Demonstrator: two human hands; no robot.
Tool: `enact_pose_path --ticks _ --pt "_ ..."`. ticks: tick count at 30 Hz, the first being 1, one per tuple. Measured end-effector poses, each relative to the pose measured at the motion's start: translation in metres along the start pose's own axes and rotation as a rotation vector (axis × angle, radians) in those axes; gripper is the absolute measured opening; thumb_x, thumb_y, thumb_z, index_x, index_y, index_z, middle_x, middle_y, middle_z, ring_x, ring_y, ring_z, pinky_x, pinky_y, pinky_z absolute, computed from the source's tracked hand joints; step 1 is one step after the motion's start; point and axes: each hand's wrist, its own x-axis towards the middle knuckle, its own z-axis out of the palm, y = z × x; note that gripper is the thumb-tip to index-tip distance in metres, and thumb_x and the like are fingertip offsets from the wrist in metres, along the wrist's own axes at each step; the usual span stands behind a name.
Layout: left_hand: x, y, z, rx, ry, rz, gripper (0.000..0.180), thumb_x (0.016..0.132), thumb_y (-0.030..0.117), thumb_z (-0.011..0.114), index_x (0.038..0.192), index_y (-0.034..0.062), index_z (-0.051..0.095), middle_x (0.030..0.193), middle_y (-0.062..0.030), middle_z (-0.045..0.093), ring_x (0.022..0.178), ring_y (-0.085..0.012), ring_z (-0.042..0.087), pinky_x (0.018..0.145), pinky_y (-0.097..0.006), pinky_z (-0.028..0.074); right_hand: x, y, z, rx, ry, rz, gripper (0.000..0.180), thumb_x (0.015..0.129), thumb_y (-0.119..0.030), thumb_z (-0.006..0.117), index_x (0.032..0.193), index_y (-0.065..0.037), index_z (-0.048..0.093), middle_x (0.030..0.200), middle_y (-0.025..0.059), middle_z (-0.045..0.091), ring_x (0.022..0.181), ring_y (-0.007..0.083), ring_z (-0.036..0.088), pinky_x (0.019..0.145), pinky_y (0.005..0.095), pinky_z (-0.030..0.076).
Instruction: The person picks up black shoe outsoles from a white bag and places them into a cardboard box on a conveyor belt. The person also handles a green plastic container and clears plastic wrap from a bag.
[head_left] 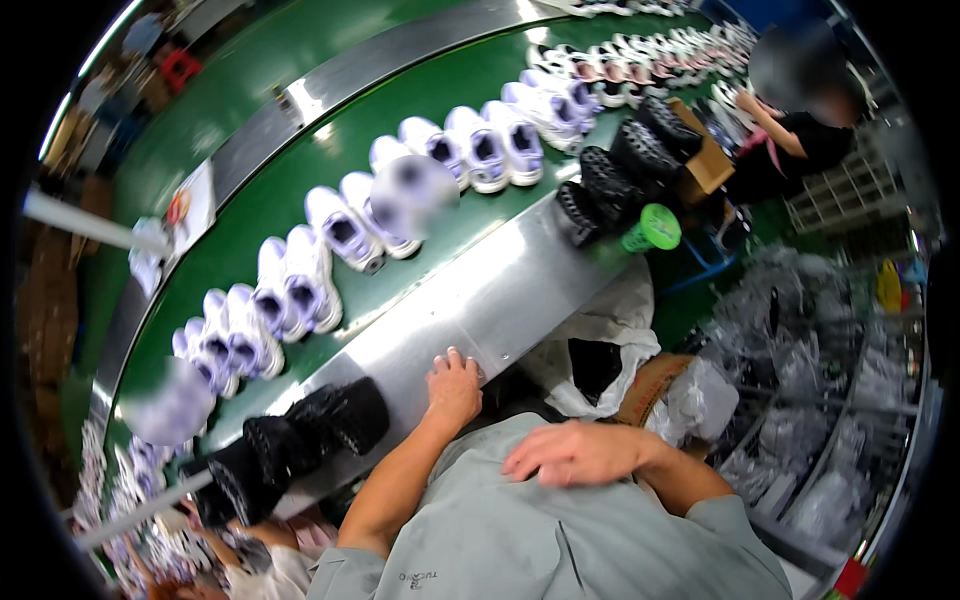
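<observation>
My left hand (pixel 455 386) rests on the brushed metal ledge (pixel 430 325) along the near side of a green conveyor belt (pixel 300 180); its fingers lie flat, holding nothing. My right hand (pixel 578 452) is in front of my grey shirt (pixel 500 510), fingers loosely stretched toward the left, with no object visible in it. Beyond the ledge, pairs of white and lilac sneakers (pixel 485 145) run in a long row on the belt. Black shoes (pixel 300 430) stand on the ledge left of my left hand. More black chunky-soled shoes (pixel 610 175) are further right, beside a green-lidded tub (pixel 658 227).
A cardboard box (pixel 705 155) stands behind the right-hand black shoes. White sacking (pixel 605 345) and a brown carton (pixel 655 385) are at my right, near racks of clear plastic bags (pixel 800 430). A co-worker in black (pixel 820 150) handles shoes at far right; other people's arms show lower left.
</observation>
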Motion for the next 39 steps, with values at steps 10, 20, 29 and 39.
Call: enact_pose_path --ticks 10,20,29,39 --pt "0.056 0.033 -0.023 0.343 0.086 0.17 0.11 0.069 0.052 0.084 0.156 0.0173 0.028 0.16 -0.0255 0.019 0.143 -0.0554 0.019 0.094 -0.075 0.038 -0.075 0.112 -0.028 0.035 1.255 0.473 0.02 0.092 -0.018 0.069 0.101 0.0 0.068 0.09 0.0057 0.07 0.081 0.0113 0.063 0.076 0.0278 0.052" --pt "0.062 0.036 -0.014 0.407 0.118 0.15 0.118 0.064 0.055 0.086 0.157 0.0179 0.025 0.161 -0.0253 0.018 0.144 -0.0547 0.02 0.092 -0.077 0.038 -0.087 0.057 -0.062 0.206 0.745 0.407 0.017 0.092 -0.013 0.069 0.102 0.0 0.07 0.091 0.0028 0.07 0.083 0.0085 0.062 0.075 0.0262 0.051" --pt "0.06 0.038 -0.018 0.412 0.113 0.146 0.115 0.064 0.056 0.085 0.156 0.0181 0.027 0.161 -0.0249 0.019 0.143 -0.0538 0.023 0.091 -0.076 0.039 -0.092 -0.133 -0.101 -0.534 0.518 -0.453 0.017 0.088 -0.01 0.069 0.103 -0.001 0.069 0.105 0.0137 0.071 0.086 0.0298 0.071 0.071 0.0356 0.059" --pt "0.07 0.036 -0.013 0.387 0.074 0.147 0.118 0.062 0.054 0.087 0.157 0.0163 0.027 0.161 -0.0281 0.013 0.143 -0.0575 0.018 0.093 -0.076 0.038 -0.02 -0.167 -0.079 -0.524 0.951 -1.103 0.021 0.077 -0.004 0.068 0.096 0.003 0.07 0.099 0.0142 0.068 0.07 0.0201 0.066 0.053 0.0259 0.051"
